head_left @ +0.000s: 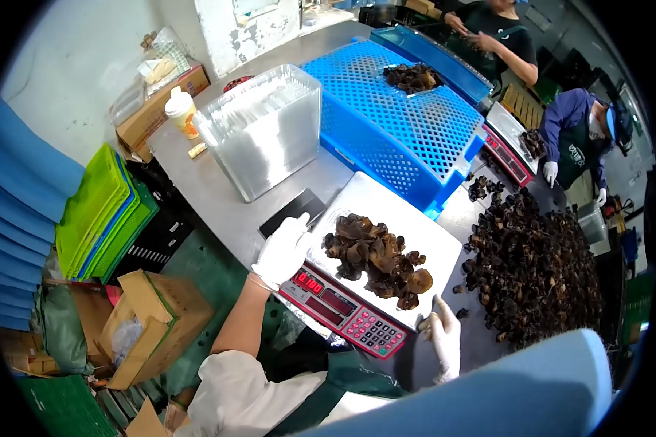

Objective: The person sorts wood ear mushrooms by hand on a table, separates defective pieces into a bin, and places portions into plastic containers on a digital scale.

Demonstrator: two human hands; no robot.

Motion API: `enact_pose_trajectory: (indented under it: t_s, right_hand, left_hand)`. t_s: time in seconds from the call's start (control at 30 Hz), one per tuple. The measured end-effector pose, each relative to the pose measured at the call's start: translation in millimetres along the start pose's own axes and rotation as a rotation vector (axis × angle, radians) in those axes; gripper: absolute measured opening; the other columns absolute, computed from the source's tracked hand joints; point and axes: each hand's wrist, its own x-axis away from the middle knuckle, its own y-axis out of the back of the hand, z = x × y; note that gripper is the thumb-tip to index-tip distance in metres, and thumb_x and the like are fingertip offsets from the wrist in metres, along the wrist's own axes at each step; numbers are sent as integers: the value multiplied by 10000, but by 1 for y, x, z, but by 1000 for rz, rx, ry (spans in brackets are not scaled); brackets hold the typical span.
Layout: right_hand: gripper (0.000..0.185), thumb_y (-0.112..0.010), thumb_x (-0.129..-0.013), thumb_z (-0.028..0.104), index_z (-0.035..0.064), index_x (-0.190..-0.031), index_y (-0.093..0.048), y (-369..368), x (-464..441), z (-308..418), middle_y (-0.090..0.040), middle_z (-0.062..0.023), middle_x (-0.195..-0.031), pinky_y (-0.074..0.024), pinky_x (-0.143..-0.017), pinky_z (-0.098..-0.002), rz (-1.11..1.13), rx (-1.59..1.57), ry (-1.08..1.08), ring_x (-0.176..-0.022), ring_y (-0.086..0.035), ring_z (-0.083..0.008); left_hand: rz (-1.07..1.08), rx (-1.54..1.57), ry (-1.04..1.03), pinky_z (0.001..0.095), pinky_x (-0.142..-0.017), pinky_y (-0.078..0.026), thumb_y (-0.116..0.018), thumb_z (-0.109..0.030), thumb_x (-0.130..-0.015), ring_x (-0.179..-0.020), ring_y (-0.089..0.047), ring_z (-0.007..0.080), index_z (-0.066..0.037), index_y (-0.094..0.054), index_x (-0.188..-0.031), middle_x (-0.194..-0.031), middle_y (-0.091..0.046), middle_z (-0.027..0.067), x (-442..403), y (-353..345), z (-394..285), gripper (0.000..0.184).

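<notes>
- We are seeing the dark curled pile (379,255) sitting on the scale pan (437,244), between our two hands.
- Its long axis is running slantwise, from the far left of the pan towards the near right corner.
- Our left hand (281,251) is resting at the pan's left edge, beside the dark flat slab (284,213); its grip is looking released, fingers loosely extended. From there, the pile is lying to the right, its far-left end nearest.
- Our right hand (444,339) is bending its fingers at the near right corner, close to a small dark piece (423,325); we cannot tell whether its grip is pinching that piece.
- From this hand, the pile is lying forward and leftward, its near-right end just beside the fingertips, so the right hand is seeming slightly nearer.
- The large heap (532,273) is spreading over the desk (200,182), beyond the pan's right side.
</notes>
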Motion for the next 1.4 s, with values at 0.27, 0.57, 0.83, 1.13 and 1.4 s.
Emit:
enact_pose_trajectory:
  t_s: [0.27,0.57,0.83,1.13,1.4]
  right_hand:
    - [509,-567,-933,69,-49,-1409,-432,-13,-13,2,-623,-17,-718,-443,-517,-215,88,-3,56,-546,-518,-61]
    - [404,-494,-956,73,-6,-1351,-509,10,-85,66,-606,-10,-740,-440,-532,-202,21,-149,335,-581,-535,-56]
    - [382,-530,-962,127,-5,-1320,-543,12,-224,107,-603,-31,-772,-424,-508,-212,6,-373,299,-578,-531,-79]
    - [361,-539,-963,68,-27,-1311,-525,2,-196,98,-683,-85,-926,-459,-574,-179,65,-453,259,-670,-592,-76]
    - [268,-582,-938,100,16,-1181,-655,90,-102,-19,-694,-21,-913,-465,-658,-194,-134,-329,309,-721,-571,-57]
  left_hand:
    - [237,257,143,281,-609,-471,-562,-113,-961,-670,-560,121,33,-606,-1157,-789,-546,60,-10,-12,0,248]
    - [125,739,335,220,-526,-493,-560,-91,-969,-570,-582,80,26,-586,-1214,-800,-586,29,-61,-8,-20,273]
    - [-75,801,232,234,-471,-528,-559,-28,-930,-547,-591,106,55,-553,-1194,-779,-556,36,-166,-51,10,277]
    - [-11,876,136,302,-830,-562,-556,34,-907,-967,-665,254,78,-372,-1417,-1216,-549,175,-239,-130,-17,544]
    - [-222,-261,-423,434,-965,-457,-632,-105,-847,-1106,-561,350,-19,-616,-1166,-1188,-569,187,-174,26,-70,331]
